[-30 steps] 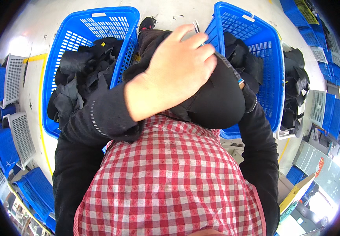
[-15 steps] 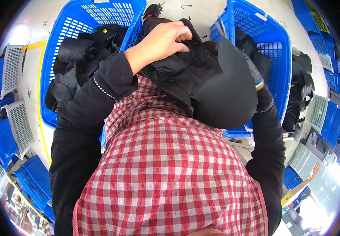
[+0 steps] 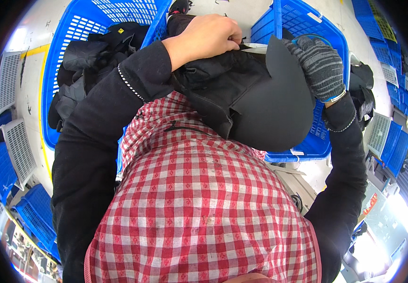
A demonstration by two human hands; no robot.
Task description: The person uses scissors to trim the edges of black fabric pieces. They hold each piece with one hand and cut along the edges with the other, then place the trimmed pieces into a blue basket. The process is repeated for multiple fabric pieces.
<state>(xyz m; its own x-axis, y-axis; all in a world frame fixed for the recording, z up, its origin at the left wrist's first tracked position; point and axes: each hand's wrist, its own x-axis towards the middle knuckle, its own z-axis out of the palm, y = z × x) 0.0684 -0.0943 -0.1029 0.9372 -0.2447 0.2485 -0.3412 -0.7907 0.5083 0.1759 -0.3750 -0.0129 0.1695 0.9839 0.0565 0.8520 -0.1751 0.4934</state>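
- Black fabric piece (image 3: 279, 104) with a broad, smooth curved flap, spread across the lap, just beyond a red-and-white checked apron (image 3: 199, 207).
- Pinched at its far edge by the bare left hand (image 3: 207, 38), with fingers drawn narrow.
- Curled around scissors (image 3: 256, 48) with the grey-and-black gloved right hand (image 3: 323, 66), metal blade near the left fingertips.
- Flanked by a left blue basket (image 3: 159, 29) and a right blue basket (image 3: 298, 21), with dark pieces inside the left one.

Blk piece (image 3: 279, 108) hides pt of blade (image 3: 253, 46); L bskt (image 3: 155, 29) & shoe (image 3: 180, 6) cut off @ top.
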